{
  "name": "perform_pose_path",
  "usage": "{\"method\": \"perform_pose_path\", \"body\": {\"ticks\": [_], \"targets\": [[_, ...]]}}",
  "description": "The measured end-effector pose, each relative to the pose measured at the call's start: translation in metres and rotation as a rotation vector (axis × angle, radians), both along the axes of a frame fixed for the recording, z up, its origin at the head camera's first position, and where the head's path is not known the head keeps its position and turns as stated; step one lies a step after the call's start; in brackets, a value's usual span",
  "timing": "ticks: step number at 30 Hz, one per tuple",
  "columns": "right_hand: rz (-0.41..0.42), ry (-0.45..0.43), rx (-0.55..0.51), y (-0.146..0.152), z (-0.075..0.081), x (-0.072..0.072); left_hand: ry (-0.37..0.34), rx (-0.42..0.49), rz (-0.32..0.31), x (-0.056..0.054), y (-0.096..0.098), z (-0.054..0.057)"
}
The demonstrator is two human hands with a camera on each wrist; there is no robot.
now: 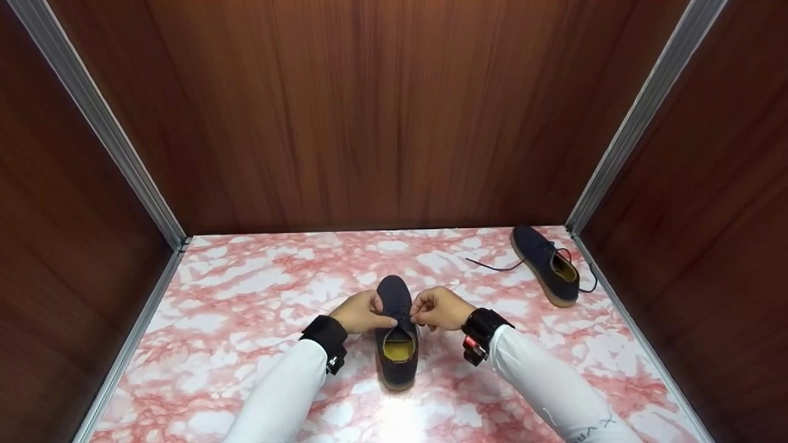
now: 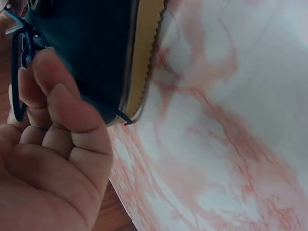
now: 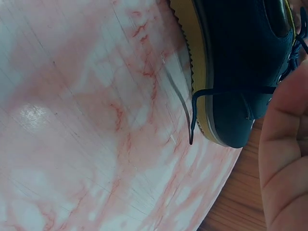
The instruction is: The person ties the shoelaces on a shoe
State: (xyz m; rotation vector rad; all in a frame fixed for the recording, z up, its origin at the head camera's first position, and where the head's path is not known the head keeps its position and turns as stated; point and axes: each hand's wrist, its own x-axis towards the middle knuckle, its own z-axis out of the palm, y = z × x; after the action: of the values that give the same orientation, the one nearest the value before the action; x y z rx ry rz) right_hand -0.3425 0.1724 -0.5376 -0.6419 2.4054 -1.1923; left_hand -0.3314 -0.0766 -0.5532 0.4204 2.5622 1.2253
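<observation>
A dark navy lace-up shoe (image 1: 393, 289) with a tan sole stands upright on the table, toe pointing away from me. My left hand (image 1: 363, 312) is at its left side, curled fingers and thumb pinching the shoelace over the tongue. Beside those fingers, the left wrist view shows a lace loop (image 2: 16, 82) and a knot. From the right, my right hand (image 1: 443, 307) pinches the lace near the knot; its fingertips are partly cut off in the right wrist view. A loose lace end (image 3: 226, 90) hangs across the shoe's side and over the sole.
A matching shoe (image 1: 530, 243) rests at the back right, its laces undone and trailing on the table. Red-and-white marbled covering (image 1: 246, 338) spans the tabletop. Brown wood panels (image 1: 369, 123) with metal corner strips enclose the back and both sides.
</observation>
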Motion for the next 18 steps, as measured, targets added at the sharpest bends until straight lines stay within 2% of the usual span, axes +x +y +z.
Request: {"method": "perform_pose_path", "body": {"ticks": [3,7,11,18], "targets": [[-0.002,0.011,-0.009,-0.0011,0.0001,-0.0003,-0.010,-0.021,-0.021,0.0004,0.0022,0.0000],[-0.017,0.018,-0.014,-0.0013,-0.0001,-0.0004,0.019,-0.023,-0.031,0.0012,0.0029,-0.0010],[-0.034,0.026,-0.015,-0.0007,-0.0010,-0.0008,0.052,0.000,-0.011,0.0022,0.0032,-0.0033],[-0.041,0.043,-0.034,-0.0011,-0.0033,-0.0015,0.057,0.044,0.020,0.0049,0.0062,-0.0062]]}}
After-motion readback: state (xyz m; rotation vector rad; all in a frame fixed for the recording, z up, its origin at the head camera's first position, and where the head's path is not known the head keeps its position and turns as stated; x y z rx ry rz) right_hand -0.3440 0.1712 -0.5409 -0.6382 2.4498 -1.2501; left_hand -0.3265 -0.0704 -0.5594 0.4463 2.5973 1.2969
